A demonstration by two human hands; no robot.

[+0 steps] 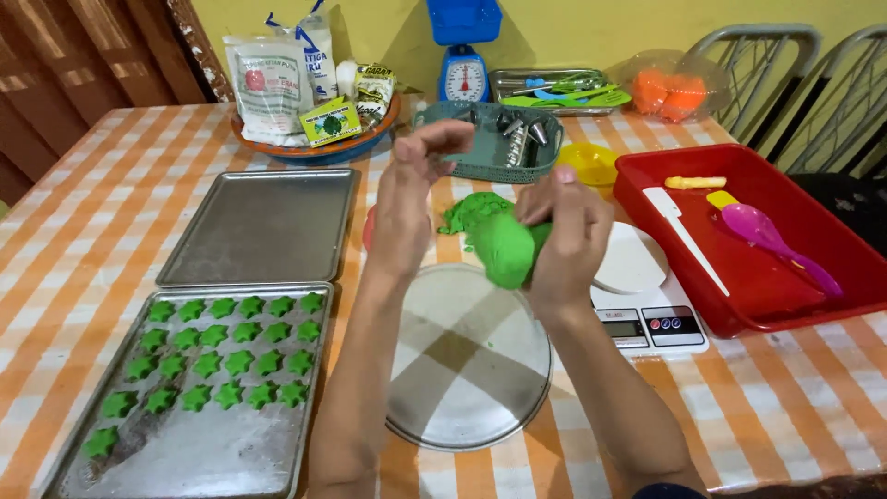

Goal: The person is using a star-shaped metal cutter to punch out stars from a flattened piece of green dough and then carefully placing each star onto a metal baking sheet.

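My right hand [565, 231] grips a plastic bag of bright green dough [506, 248] above a round glass plate [471, 370]. My left hand [411, 176] is raised beside it with fingers pinched at the upper end of the bag; what is between them is hard to make out. More green dough [467, 211] lies behind the hands. At the left, a metal baking tray [222, 453] holds several green star-shaped dough pieces [226, 360] in rows.
An empty baking tray [263, 226] lies beyond the filled one. A digital kitchen scale [647, 319], a red tray [739, 166] with a white spatula and purple spoon, a teal basket [490, 157], a yellow bowl, a blue dial scale and a bowl of packets surround the work area.
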